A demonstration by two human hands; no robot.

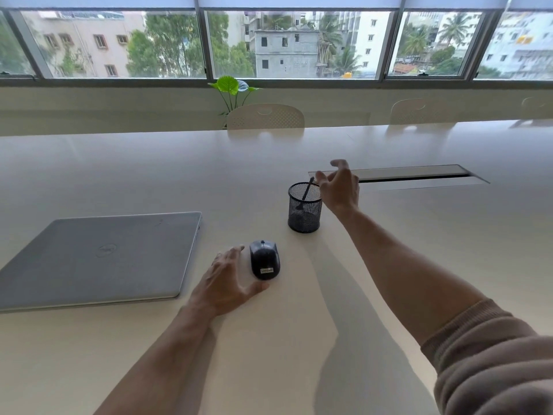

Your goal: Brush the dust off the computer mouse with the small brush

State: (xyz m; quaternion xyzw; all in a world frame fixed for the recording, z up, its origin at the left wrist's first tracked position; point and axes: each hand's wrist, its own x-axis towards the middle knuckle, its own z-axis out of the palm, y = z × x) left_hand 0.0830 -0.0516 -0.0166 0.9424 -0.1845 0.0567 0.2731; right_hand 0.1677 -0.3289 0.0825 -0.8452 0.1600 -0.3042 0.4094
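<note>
A black computer mouse (pixel 265 259) lies on the white table (pixel 389 265). My left hand (pixel 225 280) rests on the table just left of the mouse, fingers spread, with the thumb at the mouse's near end. Behind and to the right stands a black mesh cup (pixel 304 208). The small brush (pixel 305 193) leans inside the cup, its dark handle poking over the rim. My right hand (pixel 339 187) hovers beside the cup's right rim, fingers open and loosely bent, holding nothing, with the fingertips close to the brush handle.
A closed grey laptop (pixel 98 259) lies at the left of the table. A cable slot (pixel 413 173) runs across the table behind the cup. Chairs (pixel 265 116) and a green plant (pixel 233 91) stand at the far side under the windows.
</note>
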